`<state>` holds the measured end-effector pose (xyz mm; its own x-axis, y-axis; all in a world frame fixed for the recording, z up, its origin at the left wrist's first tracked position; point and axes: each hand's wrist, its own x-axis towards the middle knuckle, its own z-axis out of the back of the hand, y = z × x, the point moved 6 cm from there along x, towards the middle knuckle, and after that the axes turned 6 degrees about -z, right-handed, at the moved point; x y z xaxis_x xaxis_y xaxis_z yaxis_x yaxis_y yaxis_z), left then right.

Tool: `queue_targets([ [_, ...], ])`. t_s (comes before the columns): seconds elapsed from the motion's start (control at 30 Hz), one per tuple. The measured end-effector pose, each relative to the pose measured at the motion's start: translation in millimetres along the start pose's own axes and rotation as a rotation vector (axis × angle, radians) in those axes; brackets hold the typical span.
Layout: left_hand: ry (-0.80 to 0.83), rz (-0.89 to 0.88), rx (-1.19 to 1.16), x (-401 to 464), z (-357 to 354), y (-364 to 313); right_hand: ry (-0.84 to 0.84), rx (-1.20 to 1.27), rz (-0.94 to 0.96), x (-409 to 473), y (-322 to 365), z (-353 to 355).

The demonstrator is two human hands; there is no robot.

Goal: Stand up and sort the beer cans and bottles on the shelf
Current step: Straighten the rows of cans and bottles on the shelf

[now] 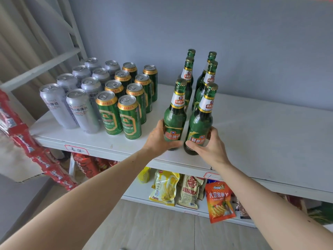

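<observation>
Left hand (158, 138) grip and right hand (210, 147) grip each clasp an upright front bottle (175, 116) on the shelf (261, 134).

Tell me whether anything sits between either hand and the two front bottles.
Nothing visible does. The left hand is already wrapped around the front left bottle, and the right hand grips the front right bottle. Both stand upright at the shelf edge.

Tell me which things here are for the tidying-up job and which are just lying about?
For the job:
- green bottles, the front two held by the left hand and right hand
- green cans
- silver cans
- top shelf

Just lying about:
- snack packets on the shelf below
- red packets hanging at the left
- curtain
</observation>
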<state>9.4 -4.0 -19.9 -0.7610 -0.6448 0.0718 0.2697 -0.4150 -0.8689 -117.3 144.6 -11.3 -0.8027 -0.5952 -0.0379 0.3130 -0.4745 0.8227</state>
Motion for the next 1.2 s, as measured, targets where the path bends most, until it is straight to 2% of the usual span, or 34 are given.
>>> queue_targets([
  [0.33, -0.031, -0.131, -0.055, 5, 46, -74, -0.066, 0.081, 0.095, -9, 69, 62],
  [0.73, -0.041, -0.315, -0.268, 66, 99, -134, -0.22, 0.027, 0.187, 44, 117, 108],
  [0.9, 0.008, -0.288, -0.31, 107, 92, -138, -0.215, -0.025, 0.21, 81, 123, 102],
  [1.07, 0.106, -0.221, -0.249, 154, 73, -122, -0.095, -0.068, 0.094, 135, 114, 80],
  [1.2, 0.149, -0.214, -0.213, 175, 56, -115, -0.101, -0.052, 0.146, 156, 113, 71],
])
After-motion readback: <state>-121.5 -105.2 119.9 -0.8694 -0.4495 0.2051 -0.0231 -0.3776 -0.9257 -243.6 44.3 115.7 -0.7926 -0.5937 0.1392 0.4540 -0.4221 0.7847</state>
